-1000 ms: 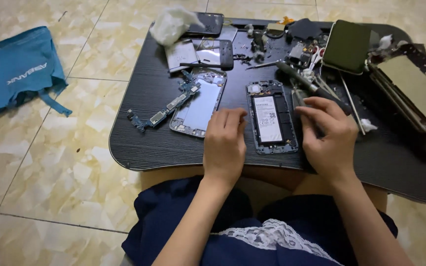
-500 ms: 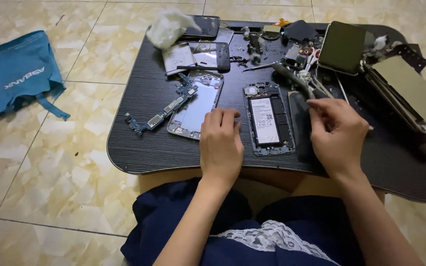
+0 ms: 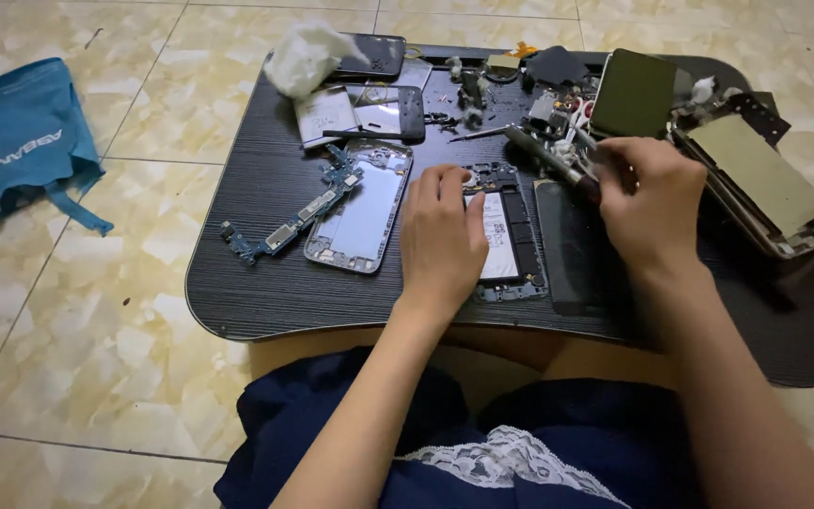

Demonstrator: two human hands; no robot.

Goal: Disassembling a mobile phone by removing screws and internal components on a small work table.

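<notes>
My left hand (image 3: pixel 442 238) lies flat on an opened phone body (image 3: pixel 511 236) with a white battery label, on the black lap table (image 3: pixel 275 292). My right hand (image 3: pixel 647 203) closes around the dark handle of a screwdriver (image 3: pixel 544 155) whose shaft points up-left. A black back cover (image 3: pixel 567 245) lies between the two hands. Left of my left hand sit a silver phone frame (image 3: pixel 360 207) and a blue circuit board (image 3: pixel 294 221).
At the table's far edge lie two dark phones (image 3: pixel 374 57), a white crumpled tissue (image 3: pixel 303 57), small parts and an olive phone back (image 3: pixel 633 94). An opened tablet-like device (image 3: pixel 760 174) sits at right. A blue cloth bag (image 3: pixel 21 141) lies on the tiled floor.
My right hand has moved from the open phone up and to the right and closed on the screwdriver handle. My left hand stayed on the phone.
</notes>
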